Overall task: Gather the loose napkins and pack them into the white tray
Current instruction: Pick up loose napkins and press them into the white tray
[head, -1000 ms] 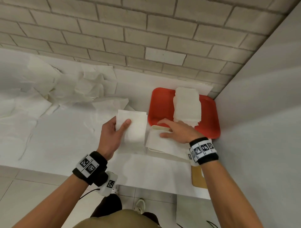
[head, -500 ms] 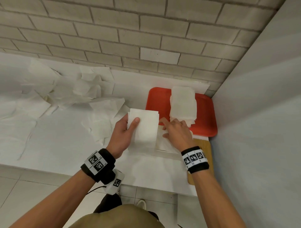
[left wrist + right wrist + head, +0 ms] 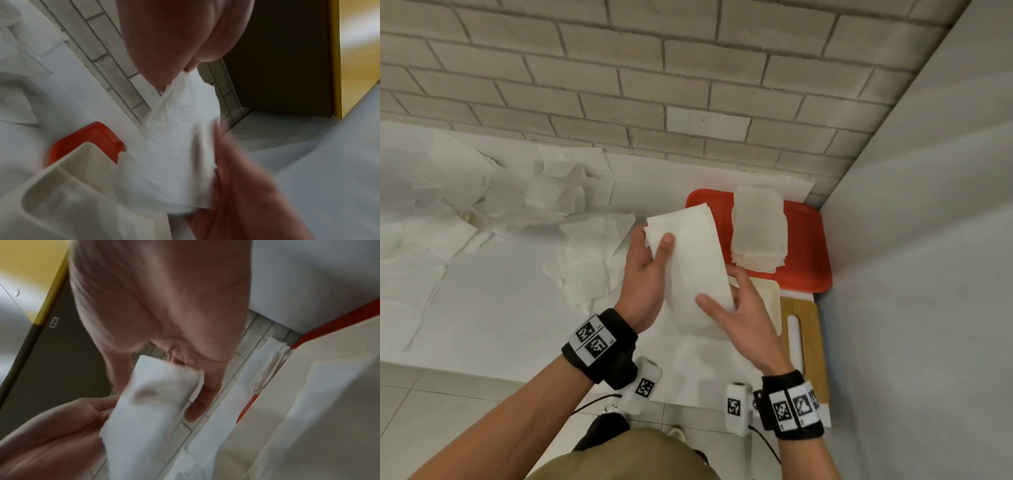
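A folded stack of white napkins (image 3: 693,260) is held up above the table between both hands. My left hand (image 3: 654,260) grips its upper left edge, thumb on the front. At the lower end my right hand (image 3: 736,308) holds it, thumb in front and fingers behind. The left wrist view shows the same stack (image 3: 174,146) under the left hand (image 3: 174,40). In the right wrist view, fingers of the right hand (image 3: 197,402) curl behind the napkins (image 3: 148,402). The white tray (image 3: 770,291) lies just under and right of the stack; its rim (image 3: 61,170) looks cream.
A red tray (image 3: 808,240) in the corner carries a neat pile of napkins (image 3: 758,229). Loose crumpled napkins (image 3: 534,205) cover the table's back left. A wooden board (image 3: 811,342) lies by the right wall. Brick wall behind, plain wall on the right.
The left hand has raised the napkin stack off the table and moved it right, over the white tray. The right hand left the tray and took hold of the stack's lower end.
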A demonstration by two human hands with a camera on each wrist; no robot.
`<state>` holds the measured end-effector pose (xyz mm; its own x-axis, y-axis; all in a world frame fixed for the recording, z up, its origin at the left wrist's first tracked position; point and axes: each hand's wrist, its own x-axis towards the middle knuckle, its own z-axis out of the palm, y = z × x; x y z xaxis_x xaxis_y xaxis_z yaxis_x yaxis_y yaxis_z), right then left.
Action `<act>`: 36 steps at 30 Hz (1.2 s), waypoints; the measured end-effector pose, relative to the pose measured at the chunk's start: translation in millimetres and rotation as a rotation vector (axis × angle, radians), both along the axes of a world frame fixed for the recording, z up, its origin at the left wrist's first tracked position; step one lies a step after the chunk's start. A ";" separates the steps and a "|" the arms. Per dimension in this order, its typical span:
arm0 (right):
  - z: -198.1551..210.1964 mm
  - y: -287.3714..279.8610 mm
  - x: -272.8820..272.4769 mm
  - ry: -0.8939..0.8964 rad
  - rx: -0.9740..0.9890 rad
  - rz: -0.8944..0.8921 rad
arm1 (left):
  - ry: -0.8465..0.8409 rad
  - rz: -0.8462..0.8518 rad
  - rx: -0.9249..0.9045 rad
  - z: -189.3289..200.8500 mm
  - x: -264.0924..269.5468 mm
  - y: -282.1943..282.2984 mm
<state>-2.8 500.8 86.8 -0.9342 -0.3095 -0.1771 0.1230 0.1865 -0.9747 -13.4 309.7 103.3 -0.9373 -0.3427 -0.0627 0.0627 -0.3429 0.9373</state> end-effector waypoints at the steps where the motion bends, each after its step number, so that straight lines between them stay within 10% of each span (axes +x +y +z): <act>1: -2.5 3.2 1.0 0.020 0.028 -0.071 | 0.009 0.020 0.000 0.4 -2.0 -0.2; 6: -15.6 45.7 -10.2 -0.001 -0.046 -0.497 | -0.040 0.016 -0.424 -21.7 -8.1 -12.0; 14: -78.5 43.8 -24.3 0.265 1.109 -0.378 | -0.212 -0.377 -1.131 -90.1 -4.6 -3.8; 20: -48.5 -21.7 -7.9 0.530 0.827 -0.487 | -0.219 -0.131 -1.197 -103.2 -24.4 -91.0; 24: -24.8 -100.2 -7.0 0.579 0.581 -0.327 | -0.588 -0.374 -1.435 -130.1 -19.2 -179.3; 36: -117.6 -265.9 -160.3 0.013 0.382 -0.169 | -0.309 -0.351 -1.437 -152.7 26.5 -249.6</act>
<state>-163.1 234.9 -30.8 -0.9692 -0.0662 -0.2374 0.1709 0.5136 -0.8408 13.1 60.1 -49.4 -0.9953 -0.0502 -0.0833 -0.0819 0.8945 0.4395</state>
